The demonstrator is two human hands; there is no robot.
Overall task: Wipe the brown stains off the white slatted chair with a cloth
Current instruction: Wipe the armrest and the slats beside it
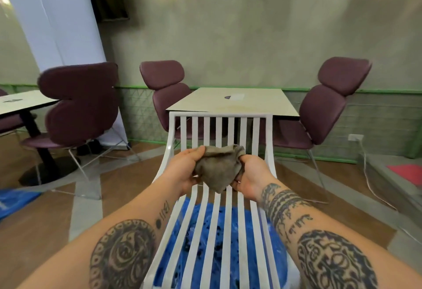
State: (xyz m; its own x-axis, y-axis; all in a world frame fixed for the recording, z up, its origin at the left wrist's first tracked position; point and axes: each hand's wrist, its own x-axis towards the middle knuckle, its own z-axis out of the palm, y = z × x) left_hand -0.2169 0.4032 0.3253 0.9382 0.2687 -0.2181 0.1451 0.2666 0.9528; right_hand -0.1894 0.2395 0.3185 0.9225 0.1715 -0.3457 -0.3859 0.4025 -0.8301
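Observation:
A white slatted chair (219, 126) stands right in front of me, its back rising toward a table and its seat slats running down to the bottom edge. Above the bend of the seat I hold a crumpled grey-brown cloth (218, 167) with both hands. My left hand (185, 168) grips its left side, thumb on top. My right hand (250, 174) grips its right side. The cloth hangs in the air a little above the slats. No brown stains show on the visible slats; the hands and cloth hide the bend.
A blue sheet (219, 243) lies on the floor under the chair. A beige table (251, 103) stands just behind the chair back, with purple chairs (324, 115) around it. Another purple chair (80, 106) and a second table (20, 101) are at left. A white cable (370, 186) trails at right.

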